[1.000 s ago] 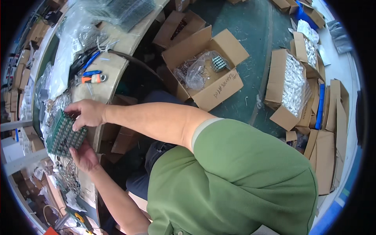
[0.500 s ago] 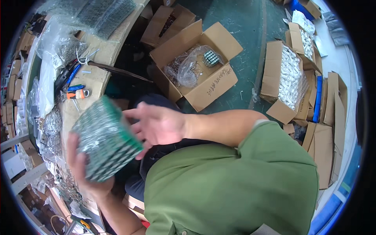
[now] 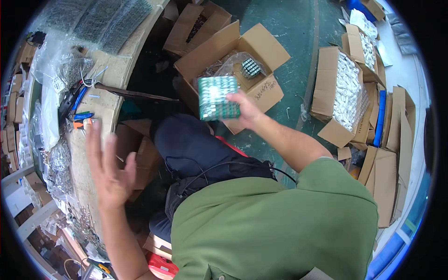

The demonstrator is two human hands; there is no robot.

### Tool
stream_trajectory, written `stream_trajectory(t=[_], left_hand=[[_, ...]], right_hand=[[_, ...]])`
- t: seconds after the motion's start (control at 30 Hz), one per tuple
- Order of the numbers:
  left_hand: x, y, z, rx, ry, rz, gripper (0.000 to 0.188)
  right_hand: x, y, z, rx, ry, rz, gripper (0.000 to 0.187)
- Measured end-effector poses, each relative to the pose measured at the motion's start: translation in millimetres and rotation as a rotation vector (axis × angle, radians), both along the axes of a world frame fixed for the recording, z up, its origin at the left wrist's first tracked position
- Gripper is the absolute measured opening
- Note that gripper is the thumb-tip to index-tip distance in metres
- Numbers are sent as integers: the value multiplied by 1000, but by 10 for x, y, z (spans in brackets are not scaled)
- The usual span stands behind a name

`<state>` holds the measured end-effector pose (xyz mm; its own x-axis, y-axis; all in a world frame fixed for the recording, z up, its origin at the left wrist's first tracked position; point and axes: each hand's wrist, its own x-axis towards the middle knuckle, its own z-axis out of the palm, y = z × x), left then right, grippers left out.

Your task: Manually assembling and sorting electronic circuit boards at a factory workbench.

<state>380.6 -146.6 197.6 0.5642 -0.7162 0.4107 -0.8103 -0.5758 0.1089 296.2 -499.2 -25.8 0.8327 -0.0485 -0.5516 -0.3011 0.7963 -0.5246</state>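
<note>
A block of green circuit boards (image 3: 215, 95), wrapped in shiny clear film, is gripped at its right side by my right hand (image 3: 245, 110). It hangs over the near edge of an open cardboard box (image 3: 261, 99) on the floor. Inside that box lie a crumpled clear plastic bag (image 3: 226, 70) and another green wrapped block (image 3: 251, 68). My left hand (image 3: 111, 170) is raised above the workbench edge, fingers spread, with nothing in it. Beyond its fingertips sits an orange-handled tool (image 3: 82, 124), partly hidden.
The pale workbench (image 3: 122, 70) runs along the left, with blue-handled pliers (image 3: 80, 99) and bubble wrap (image 3: 112, 21) on it. A dark strip (image 3: 135, 92) juts out past its edge. At the right stands a carton of white parts (image 3: 345, 88). Another carton (image 3: 179, 30) stands behind the open box.
The wrapped board block has passed from my left hand to my right and moved right, over the open box. My left hand has let go and spread its fingers.
</note>
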Motion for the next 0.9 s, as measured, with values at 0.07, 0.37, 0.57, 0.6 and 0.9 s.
stream_trajectory(t=[0.07, 0.37, 0.57, 0.6, 0.9], left_hand=[[106, 140, 60, 10, 50, 82, 78], [498, 326, -145, 60, 353, 336, 76], [689, 167, -208, 178, 209, 372, 72], [685, 112, -219, 166, 183, 367, 72], [772, -69, -318, 241, 205, 441, 71]], right_hand=[[45, -237, -440, -291, 149, -107, 60], [178, -578, -1459, -743, 246, -167, 70], [383, -431, -1999, -897, 312, -150, 75], [402, -409, -2055, -909, 336, -147, 76], [575, -875, -2513, -772, 410, -95, 67]])
